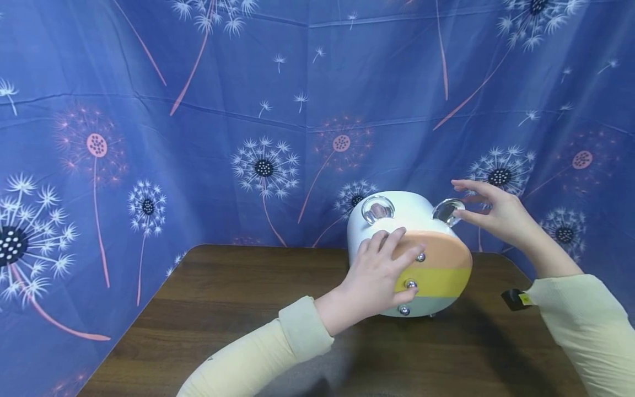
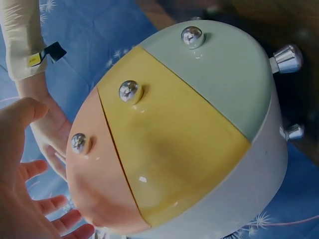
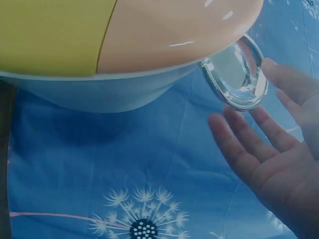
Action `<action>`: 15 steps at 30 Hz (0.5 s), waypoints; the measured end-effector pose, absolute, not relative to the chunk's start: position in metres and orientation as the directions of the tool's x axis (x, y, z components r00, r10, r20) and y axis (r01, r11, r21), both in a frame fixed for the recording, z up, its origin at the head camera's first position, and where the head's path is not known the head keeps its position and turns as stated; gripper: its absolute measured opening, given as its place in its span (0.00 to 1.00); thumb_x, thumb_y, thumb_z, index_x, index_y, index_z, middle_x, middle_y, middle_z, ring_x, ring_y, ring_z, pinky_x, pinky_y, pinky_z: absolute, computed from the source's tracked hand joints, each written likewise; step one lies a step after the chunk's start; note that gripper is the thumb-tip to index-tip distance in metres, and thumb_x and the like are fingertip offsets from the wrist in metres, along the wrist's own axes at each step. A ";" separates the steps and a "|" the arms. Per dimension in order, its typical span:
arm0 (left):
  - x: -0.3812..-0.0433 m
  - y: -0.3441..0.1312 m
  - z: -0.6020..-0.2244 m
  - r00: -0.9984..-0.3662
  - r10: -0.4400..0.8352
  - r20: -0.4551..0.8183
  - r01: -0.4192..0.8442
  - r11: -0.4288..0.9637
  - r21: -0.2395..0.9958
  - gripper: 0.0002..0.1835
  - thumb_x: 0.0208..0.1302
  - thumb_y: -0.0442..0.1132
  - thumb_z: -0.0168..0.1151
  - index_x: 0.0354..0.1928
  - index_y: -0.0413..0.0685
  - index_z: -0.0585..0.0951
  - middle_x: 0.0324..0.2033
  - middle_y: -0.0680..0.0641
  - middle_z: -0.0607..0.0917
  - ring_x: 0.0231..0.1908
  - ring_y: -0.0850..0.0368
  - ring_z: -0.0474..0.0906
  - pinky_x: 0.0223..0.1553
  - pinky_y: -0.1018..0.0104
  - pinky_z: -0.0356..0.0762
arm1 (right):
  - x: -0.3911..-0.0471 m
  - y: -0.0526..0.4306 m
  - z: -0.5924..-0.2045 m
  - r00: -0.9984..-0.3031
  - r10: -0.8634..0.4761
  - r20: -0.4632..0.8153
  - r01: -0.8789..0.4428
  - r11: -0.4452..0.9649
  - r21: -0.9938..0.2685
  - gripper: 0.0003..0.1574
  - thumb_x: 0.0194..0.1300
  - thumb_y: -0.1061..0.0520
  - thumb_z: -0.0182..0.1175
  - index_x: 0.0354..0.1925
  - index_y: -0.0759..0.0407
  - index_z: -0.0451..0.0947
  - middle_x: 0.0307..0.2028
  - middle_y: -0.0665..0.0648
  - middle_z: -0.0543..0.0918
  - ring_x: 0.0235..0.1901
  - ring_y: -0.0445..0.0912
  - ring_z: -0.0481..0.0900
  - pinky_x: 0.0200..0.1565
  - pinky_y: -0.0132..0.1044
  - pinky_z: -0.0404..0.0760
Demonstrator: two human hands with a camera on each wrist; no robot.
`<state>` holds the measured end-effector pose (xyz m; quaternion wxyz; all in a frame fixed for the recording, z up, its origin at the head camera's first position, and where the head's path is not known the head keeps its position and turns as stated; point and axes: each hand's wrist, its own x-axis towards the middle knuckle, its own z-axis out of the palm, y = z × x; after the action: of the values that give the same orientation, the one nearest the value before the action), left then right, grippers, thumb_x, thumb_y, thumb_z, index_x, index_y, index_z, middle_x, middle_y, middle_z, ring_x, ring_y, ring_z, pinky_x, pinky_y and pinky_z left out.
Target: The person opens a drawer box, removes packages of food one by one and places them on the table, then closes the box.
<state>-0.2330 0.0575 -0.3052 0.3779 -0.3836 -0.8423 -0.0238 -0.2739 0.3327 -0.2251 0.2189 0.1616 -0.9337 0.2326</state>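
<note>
Nearest the head camera are the pale sleeves (image 1: 253,353) of a person reaching over the wooden table (image 1: 223,309). A rounded white box (image 1: 407,207) stands right of the table's middle, near the back edge, on short metal feet (image 2: 287,59). Its peach, yellow and green front panels, each with one shiny knob (image 2: 130,92), face the person, probably so that the knobs are within reach.

The left hand (image 1: 374,270) is spread in front of the panels, fingers apart and clamped on nothing; whether a fingertip touches the peach panel, I cannot tell. The right hand (image 1: 501,215) is also spread, its thumb at the rim of the mirrored ear (image 3: 237,74) and its fingers just beside it; that placing would suit steadying the box, though no firm grip shows.

No brand or lettering can be made out on the box. A yellow label (image 2: 34,59) on a black strap (image 2: 55,51) at the right cuff has marks too small to read. Behind hangs a blue cloth (image 1: 198,165) with dandelions.
</note>
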 end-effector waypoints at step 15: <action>-0.237 0.077 -0.317 -0.327 0.631 0.704 0.662 0.684 -0.305 0.38 0.51 0.66 0.59 0.65 0.65 0.67 0.62 0.46 0.66 0.58 0.50 0.64 0.51 0.59 0.67 | -0.283 0.336 -0.235 -0.884 -0.159 0.439 -0.358 0.834 -0.420 0.34 0.62 0.46 0.62 0.63 0.51 0.67 0.56 0.65 0.74 0.38 0.56 0.83 0.31 0.45 0.78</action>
<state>-0.2368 0.0775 -0.3166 0.4229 -0.3968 -0.8145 -0.0187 -0.2833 0.3362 -0.2353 0.1969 0.1379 -0.9371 0.2530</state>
